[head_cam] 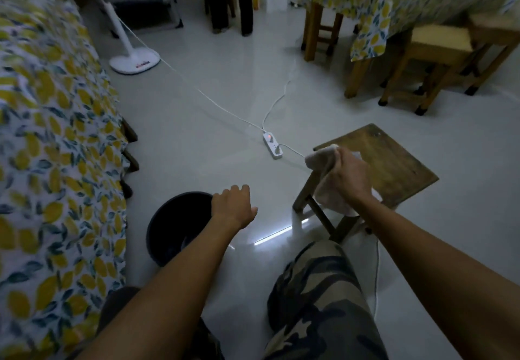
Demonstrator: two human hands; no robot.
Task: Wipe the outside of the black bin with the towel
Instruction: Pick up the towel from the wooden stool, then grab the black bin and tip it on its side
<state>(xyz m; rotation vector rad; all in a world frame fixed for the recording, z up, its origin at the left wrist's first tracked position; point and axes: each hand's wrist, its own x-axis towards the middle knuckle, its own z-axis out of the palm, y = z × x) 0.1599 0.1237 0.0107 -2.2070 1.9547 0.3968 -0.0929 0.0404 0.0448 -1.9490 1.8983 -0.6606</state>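
The black bin (pixel 171 227) stands upright on the pale floor at lower left of centre, its round mouth open toward me. My left hand (pixel 233 207) rests on the bin's right rim, fingers curled over the edge. My right hand (pixel 349 175) is closed on a whitish towel (pixel 323 179), which hangs crumpled over the front left corner of a low wooden stool (pixel 388 162). The two hands are well apart, and the towel does not touch the bin.
A leaf-print cover (pixel 50 134) drapes furniture along the left. A white power strip (pixel 272 145) with cables lies on the floor ahead. A white floor appliance (pixel 135 61) stands further back. A clothed table and wooden stools (pixel 422 50) fill the upper right. My camouflage-trousered knee (pixel 318 289) is below.
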